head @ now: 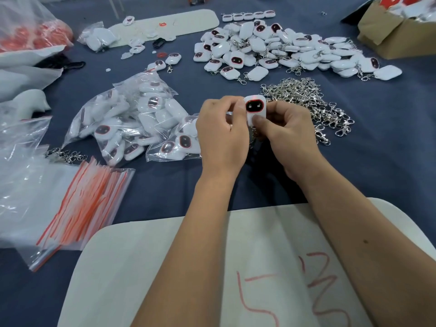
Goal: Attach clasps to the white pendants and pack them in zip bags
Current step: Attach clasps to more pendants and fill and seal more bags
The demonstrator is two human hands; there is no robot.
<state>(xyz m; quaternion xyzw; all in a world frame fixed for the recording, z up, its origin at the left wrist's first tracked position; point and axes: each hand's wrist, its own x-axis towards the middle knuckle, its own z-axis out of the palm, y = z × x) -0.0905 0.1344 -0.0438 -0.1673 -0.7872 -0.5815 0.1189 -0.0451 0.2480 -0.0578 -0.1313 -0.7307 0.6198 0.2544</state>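
Note:
Between my two hands stands a white pendant (255,110) with a dark, red-rimmed face turned toward me. My right hand (285,135) pinches its lower part with the thumb on the front. My left hand (223,135) grips its left edge with curled fingers. A bit of metal chain (253,135) hangs below the pendant between the hands, mostly hidden. A heap of loose silver clasps (309,102) lies just right of my hands. Left of them are packed zip bags (132,119) of pendants. A stack of empty red-striped zip bags (87,204) lies at the near left.
A big pile of white pendants (283,50) with clasps covers the far right of the blue table (165,185). A cardboard box (396,36) stands at the back right. A white board (165,267) with red marks lies under my forearms. Plastic bags (23,31) crowd the far left.

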